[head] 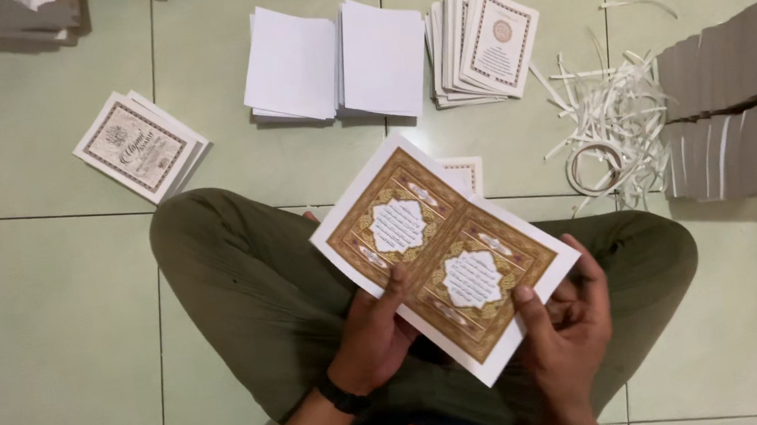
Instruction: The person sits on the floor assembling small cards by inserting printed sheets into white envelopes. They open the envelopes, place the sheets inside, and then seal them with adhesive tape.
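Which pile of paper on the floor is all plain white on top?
The two white stacks side by side at the top middle. The fanned stack to their right and the small stack on the left show printed ornate borders.

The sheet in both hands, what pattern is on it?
Two gold-brown ornate panels with white centres, white border, on the sheet; head view.
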